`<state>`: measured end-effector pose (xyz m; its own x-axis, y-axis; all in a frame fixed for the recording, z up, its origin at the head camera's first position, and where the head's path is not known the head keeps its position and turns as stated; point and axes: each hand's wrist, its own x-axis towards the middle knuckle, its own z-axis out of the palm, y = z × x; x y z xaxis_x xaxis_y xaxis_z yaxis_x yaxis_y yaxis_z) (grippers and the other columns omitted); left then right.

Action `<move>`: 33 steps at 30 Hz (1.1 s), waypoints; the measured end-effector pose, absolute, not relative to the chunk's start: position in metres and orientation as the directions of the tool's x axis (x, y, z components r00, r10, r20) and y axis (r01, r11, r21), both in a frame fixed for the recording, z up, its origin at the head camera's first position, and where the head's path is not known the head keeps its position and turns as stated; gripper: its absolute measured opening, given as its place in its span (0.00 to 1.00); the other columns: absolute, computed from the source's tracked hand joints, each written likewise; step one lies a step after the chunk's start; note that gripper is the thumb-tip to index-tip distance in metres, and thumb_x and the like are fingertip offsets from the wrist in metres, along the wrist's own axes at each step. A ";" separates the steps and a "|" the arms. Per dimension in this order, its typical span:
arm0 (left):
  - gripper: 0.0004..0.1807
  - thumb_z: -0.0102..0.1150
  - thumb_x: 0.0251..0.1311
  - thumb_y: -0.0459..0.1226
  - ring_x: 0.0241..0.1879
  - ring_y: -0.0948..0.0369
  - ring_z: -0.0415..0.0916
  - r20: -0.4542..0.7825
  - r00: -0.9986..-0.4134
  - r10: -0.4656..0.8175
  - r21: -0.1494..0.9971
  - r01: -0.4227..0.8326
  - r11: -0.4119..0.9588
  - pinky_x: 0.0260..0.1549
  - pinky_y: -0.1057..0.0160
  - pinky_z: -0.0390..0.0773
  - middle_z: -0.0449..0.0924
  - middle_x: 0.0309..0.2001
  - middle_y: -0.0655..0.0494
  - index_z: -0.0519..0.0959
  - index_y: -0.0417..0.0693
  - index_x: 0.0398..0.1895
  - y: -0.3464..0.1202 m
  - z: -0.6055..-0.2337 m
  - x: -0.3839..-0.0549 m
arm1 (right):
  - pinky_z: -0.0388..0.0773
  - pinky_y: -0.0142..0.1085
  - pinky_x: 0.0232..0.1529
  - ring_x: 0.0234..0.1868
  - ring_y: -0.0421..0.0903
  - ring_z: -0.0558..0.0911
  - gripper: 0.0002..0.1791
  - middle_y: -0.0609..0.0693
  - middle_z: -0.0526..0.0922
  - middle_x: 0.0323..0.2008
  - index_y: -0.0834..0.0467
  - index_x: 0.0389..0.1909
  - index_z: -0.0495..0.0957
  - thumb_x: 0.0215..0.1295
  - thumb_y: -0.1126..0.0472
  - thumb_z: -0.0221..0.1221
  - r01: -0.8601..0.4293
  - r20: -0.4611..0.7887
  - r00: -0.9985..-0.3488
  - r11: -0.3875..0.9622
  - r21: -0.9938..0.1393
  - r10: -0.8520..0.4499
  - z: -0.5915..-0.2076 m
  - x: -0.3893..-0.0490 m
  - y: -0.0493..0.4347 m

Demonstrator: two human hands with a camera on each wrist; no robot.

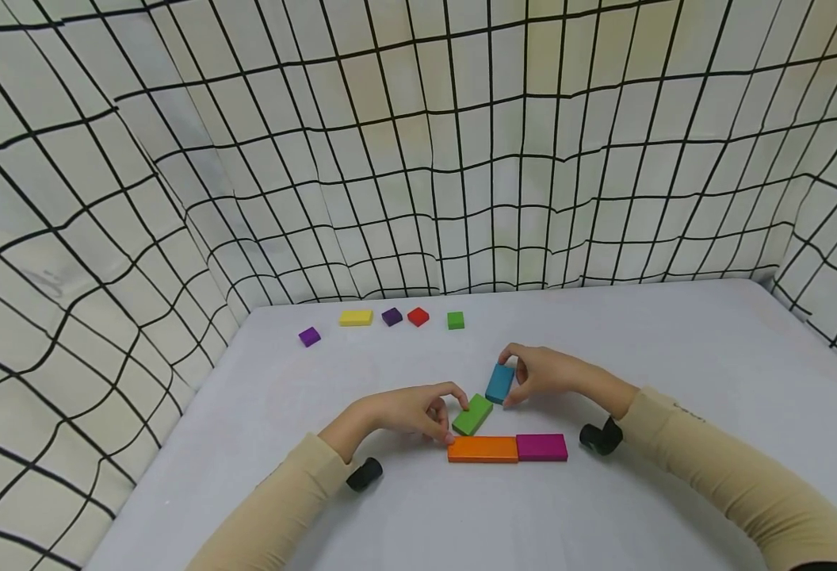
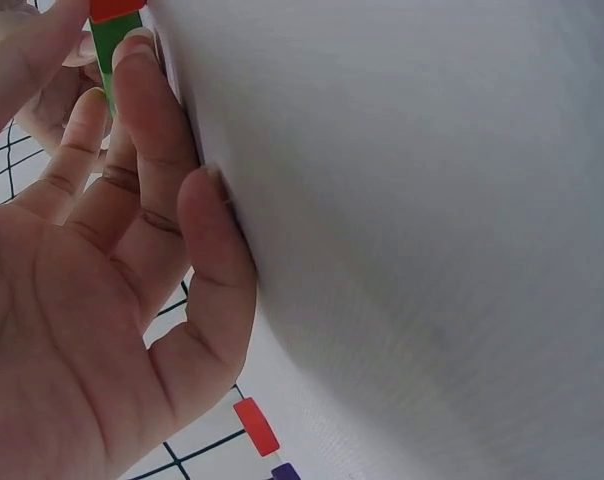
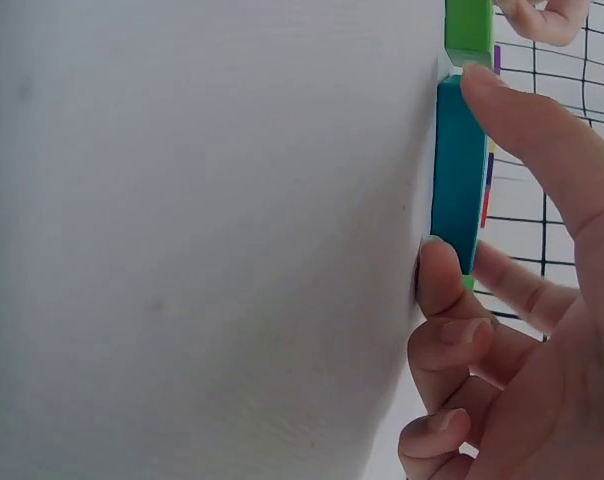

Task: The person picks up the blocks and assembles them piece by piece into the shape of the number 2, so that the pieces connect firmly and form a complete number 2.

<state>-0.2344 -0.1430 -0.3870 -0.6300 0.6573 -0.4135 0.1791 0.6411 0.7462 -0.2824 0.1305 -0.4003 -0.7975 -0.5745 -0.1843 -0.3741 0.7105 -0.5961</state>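
In the head view, my left hand [image 1: 411, 411] is at a green block [image 1: 472, 415], index fingertip on its left edge and thumb at its near corner. That thumb also lies against the left end of an orange block [image 1: 483, 450]. A magenta block [image 1: 542, 447] sits end to end with the orange one. My right hand [image 1: 548, 371] holds a blue block [image 1: 500, 383] between thumb and fingers, just beyond the green block and tilted like it. In the right wrist view the blue block [image 3: 457, 175] stands close to the green block [image 3: 469, 30]; its underside touches or nearly touches the table.
Along the far side of the white table [image 1: 640, 333] lie a purple block [image 1: 309, 337], a yellow block [image 1: 356, 318], a dark purple block [image 1: 392, 316], a red block [image 1: 418, 316] and a small green block [image 1: 456, 320]. A white wall with black grid lines [image 1: 461, 159] surrounds the table.
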 end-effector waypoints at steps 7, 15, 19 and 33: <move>0.22 0.66 0.67 0.35 0.32 0.61 0.72 -0.412 -0.629 0.659 0.746 0.183 0.641 0.34 0.66 0.71 0.78 0.32 0.55 0.70 0.53 0.61 -0.143 -0.387 -0.235 | 0.72 0.35 0.36 0.32 0.44 0.73 0.36 0.48 0.75 0.29 0.61 0.64 0.72 0.57 0.57 0.76 -0.394 -0.167 -0.785 0.689 -0.607 -0.596 -0.402 -0.284 0.131; 0.23 0.66 0.68 0.35 0.33 0.61 0.73 -0.411 -0.622 0.666 0.753 0.180 0.633 0.36 0.67 0.73 0.78 0.32 0.55 0.69 0.51 0.61 -0.144 -0.388 -0.235 | 0.73 0.35 0.37 0.33 0.44 0.74 0.37 0.48 0.76 0.30 0.62 0.66 0.71 0.58 0.57 0.75 -0.398 -0.164 -0.785 0.689 -0.606 -0.597 -0.397 -0.280 0.128; 0.22 0.65 0.68 0.35 0.33 0.61 0.73 -0.407 -0.622 0.669 0.756 0.181 0.629 0.37 0.66 0.73 0.78 0.32 0.55 0.69 0.52 0.61 -0.144 -0.388 -0.235 | 0.73 0.36 0.37 0.34 0.44 0.75 0.35 0.47 0.76 0.30 0.58 0.66 0.73 0.59 0.57 0.75 -0.408 -0.153 -0.776 0.673 -0.618 -0.611 -0.398 -0.279 0.129; 0.22 0.65 0.67 0.33 0.32 0.61 0.72 -0.405 -0.620 0.672 0.764 0.175 0.621 0.36 0.67 0.72 0.77 0.32 0.54 0.69 0.50 0.61 -0.144 -0.385 -0.233 | 0.72 0.36 0.37 0.34 0.44 0.74 0.28 0.48 0.77 0.31 0.59 0.62 0.76 0.63 0.56 0.72 -0.440 -0.119 -0.772 0.661 -0.608 -0.624 -0.399 -0.278 0.130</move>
